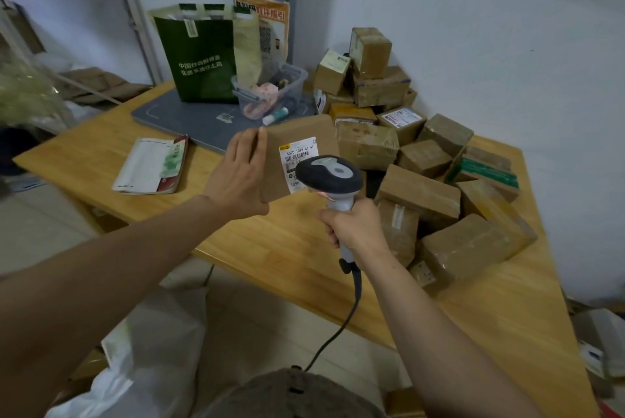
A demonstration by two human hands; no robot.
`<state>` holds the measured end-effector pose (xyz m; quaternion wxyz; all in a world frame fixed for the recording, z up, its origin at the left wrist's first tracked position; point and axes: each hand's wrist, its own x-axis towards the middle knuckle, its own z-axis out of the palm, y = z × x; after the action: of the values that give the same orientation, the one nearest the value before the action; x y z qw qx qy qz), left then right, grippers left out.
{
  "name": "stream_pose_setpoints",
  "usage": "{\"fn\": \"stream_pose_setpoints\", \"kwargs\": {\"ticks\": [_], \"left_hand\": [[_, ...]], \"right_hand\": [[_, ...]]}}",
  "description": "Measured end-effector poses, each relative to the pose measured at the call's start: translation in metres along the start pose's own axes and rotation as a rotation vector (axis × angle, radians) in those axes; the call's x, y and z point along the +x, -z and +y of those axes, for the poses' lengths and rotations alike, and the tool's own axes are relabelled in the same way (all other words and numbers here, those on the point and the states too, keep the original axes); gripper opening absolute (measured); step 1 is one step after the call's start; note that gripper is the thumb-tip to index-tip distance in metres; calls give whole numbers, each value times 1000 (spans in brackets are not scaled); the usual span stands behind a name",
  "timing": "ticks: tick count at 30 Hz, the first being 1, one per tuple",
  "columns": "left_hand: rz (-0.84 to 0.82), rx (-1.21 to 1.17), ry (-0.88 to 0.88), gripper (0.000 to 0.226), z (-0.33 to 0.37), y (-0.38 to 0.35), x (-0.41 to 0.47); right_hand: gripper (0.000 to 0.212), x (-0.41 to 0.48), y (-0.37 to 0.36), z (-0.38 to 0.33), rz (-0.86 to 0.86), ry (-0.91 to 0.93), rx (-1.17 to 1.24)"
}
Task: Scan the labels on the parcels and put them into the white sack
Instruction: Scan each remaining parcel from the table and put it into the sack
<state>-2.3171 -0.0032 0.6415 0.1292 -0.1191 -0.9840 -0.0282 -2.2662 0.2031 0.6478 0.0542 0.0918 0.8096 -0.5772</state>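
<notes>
My left hand [238, 174] holds a brown cardboard parcel [304, 133] above the wooden table [236, 242], its white barcode label [297, 154] turned toward me. My right hand [355, 228] grips the handle of a grey and black barcode scanner [329, 177], whose head sits right in front of the label and covers its lower right part. A cable runs from the scanner down toward me. The white sack [148, 350] lies on the floor at the lower left, below the table edge.
A pile of several taped cardboard parcels [422, 160] fills the right side of the table against the wall. A green paper bag [203, 56], a clear plastic bin [270, 89], a grey mat [189, 120] and a booklet [152, 164] lie at the back left.
</notes>
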Motion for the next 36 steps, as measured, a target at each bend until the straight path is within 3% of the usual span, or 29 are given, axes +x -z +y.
{"fn": "stream_pose_setpoints", "kwargs": {"ticks": [9, 17, 20, 27, 36], "left_hand": [[7, -39, 104, 137, -21, -15, -10], [92, -436, 719, 126, -77, -37, -66], [103, -465, 884, 119, -106, -42, -97], [52, -463, 1145, 114, -151, -40, -174], [-66, -465, 1500, 128, -198, -53, -256]], "right_hand": [[12, -2, -16, -7, -79, -8, 53], [12, 2, -61, -6, -237, -76, 103], [13, 8, -89, -5, -302, -110, 72], [16, 20, -176, -1, -515, -159, -20], [12, 21, -288, 11, -747, -240, -179]]}}
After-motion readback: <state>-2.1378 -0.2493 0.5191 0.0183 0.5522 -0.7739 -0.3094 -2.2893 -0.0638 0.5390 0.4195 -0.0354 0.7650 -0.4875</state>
